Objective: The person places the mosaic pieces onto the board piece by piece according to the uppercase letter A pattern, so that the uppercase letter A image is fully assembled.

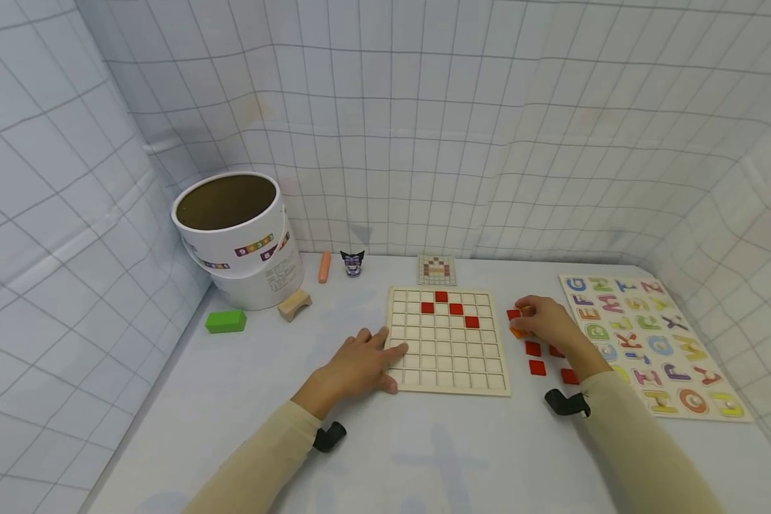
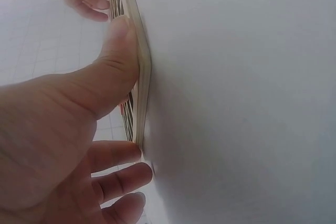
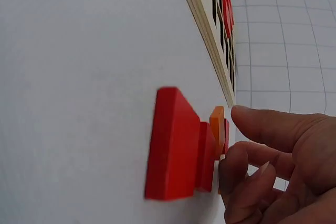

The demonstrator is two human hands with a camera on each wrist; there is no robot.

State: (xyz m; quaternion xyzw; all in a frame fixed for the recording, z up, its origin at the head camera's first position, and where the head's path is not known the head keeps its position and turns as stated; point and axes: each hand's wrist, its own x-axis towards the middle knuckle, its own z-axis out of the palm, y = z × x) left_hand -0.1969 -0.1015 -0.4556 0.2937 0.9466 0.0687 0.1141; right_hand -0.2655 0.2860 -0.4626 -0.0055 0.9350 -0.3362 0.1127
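My left hand (image 1: 362, 360) lies with spread fingers over the left edge of a pale wooden grid board (image 1: 450, 382). In the left wrist view its thumb (image 2: 121, 40) rests along the board's edge. Several red tiles (image 1: 456, 309) sit in the board's upper cells. To the right, my right hand (image 1: 546, 325) reaches down over loose tiles, thumb and forefinger apart and the other fingers bent. An orange tile (image 3: 217, 127) is right by its fingertips, with a red tile (image 1: 512, 314) beside it. More red tiles (image 1: 537, 368) lie under and below this hand.
A small pattern card (image 1: 436, 270) is behind the board, and an alphabet board (image 1: 664, 350) lies at right. At left are a white bucket (image 1: 238, 243), a green block (image 1: 225, 322), a wooden arch block (image 1: 294, 305), an orange stick (image 1: 324, 268) and a small dark figurine (image 1: 353, 264).
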